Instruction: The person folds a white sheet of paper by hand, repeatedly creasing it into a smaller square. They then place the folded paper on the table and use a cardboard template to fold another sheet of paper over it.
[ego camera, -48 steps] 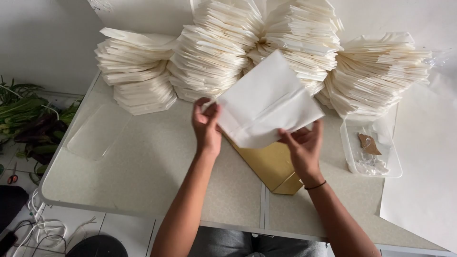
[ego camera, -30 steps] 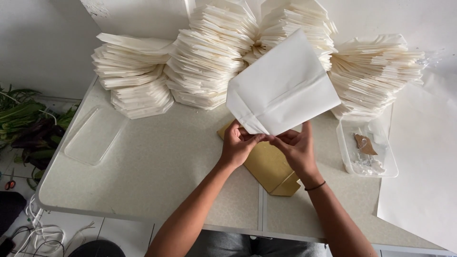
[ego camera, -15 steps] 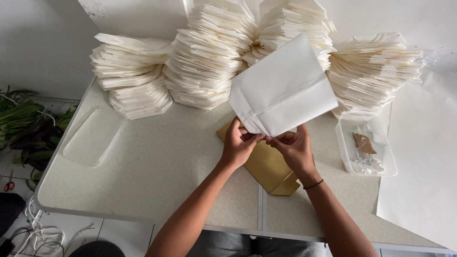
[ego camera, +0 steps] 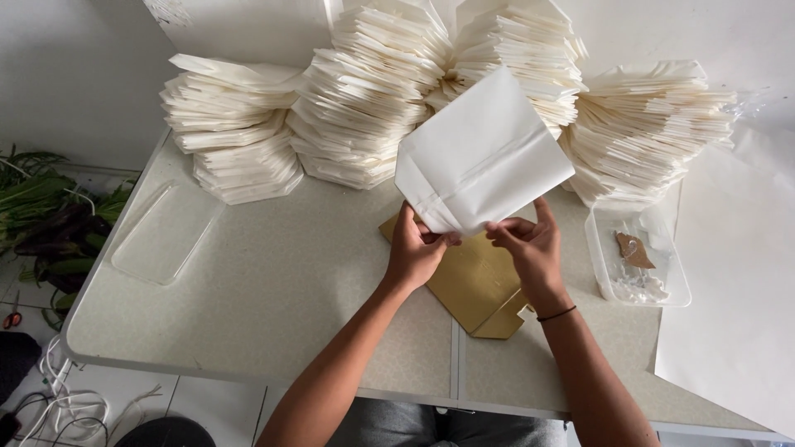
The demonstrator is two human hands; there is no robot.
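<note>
**Folded white paper bag held above the surface by both hands**

Since the frame 0.5 s ago, the white paper bag (ego camera: 484,157) shows almost no shift; its tilt is unchanged and both hands remain at its near folded end. Compared with 1.6 s ago, the bag has been raised from a low, flat attitude to a steep one, its far edge now overlapping the stacks behind it.

Left hand (ego camera: 416,252): fingers pinched on the near left corner of the bag, at the folded bottom. Right hand (ego camera: 530,248): fingers pinched on the near edge just right of the left hand; a thin black band sits on the wrist. The 2 hands are close together, nearly touching.

Below the hands, a gold cardboard sheet (ego camera: 472,285) lies flat on the speckled surface (ego camera: 273,281). 4 stacks of folded white bags (ego camera: 373,108) line the far side. A clear plastic tray (ego camera: 638,265) holding small scraps sits at right; a clear lid (ego camera: 166,232) lies at left.
</note>
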